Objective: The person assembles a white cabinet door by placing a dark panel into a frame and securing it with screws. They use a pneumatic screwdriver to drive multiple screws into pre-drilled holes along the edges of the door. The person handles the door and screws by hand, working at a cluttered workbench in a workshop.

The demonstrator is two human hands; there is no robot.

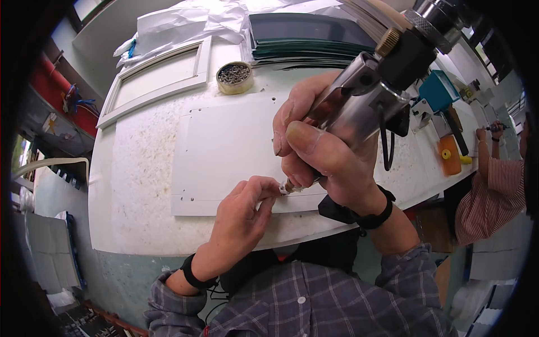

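Observation:
My right hand (pixel 331 140) is wrapped round a silver inline power screwdriver (pixel 362 115), which slants down to the left. Its tip meets a white panel (pixel 224 140) close to the panel's near edge. Beside that tip, my left hand (pixel 244 208) pinches a small whitish piece (pixel 284 188) between thumb and fingertips; its kind is too small to make out. Small dark screws or holes dot the panel near its corners and far edge. The driver and my right hand hide the panel's right part.
Beyond the panel stand a round tub (pixel 234 78) of small metal screws, a white frame (pixel 157 78) and a stack of dark sheets (pixel 309 36). A teal-and-black tool (pixel 438 92) and an orange-handled one (pixel 449 154) lie at right. Another person (pixel 494 191) works farther right.

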